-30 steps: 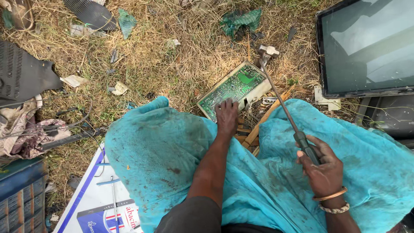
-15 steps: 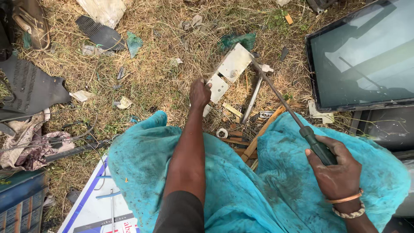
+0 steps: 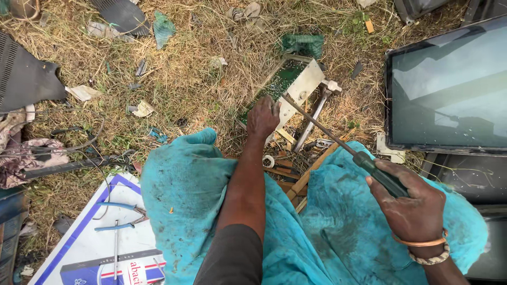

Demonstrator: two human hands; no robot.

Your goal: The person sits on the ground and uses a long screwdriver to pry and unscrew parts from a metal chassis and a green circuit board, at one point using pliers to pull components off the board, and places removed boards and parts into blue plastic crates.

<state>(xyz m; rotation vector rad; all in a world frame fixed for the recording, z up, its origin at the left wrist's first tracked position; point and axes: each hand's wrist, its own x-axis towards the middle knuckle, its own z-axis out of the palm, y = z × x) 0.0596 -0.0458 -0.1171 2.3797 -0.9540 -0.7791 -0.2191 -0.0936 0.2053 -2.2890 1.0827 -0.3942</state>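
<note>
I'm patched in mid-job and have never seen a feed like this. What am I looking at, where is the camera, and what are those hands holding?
There is no machine here: a camera worn on a person's head looks down at their own two bare hands. The person sits over dry grassy ground, knees covered by a teal cloth. The left hand has its grip on a green circuit board in a pale metal frame, tilted up off the grass. The right hand, with bracelets at the wrist, holds a long dark-handled screwdriver whose tip touches that frame. To the right lies a flat dark screen panel. At lower left, blue-handled pliers rest on a white board. Scraps litter the grass.
</note>
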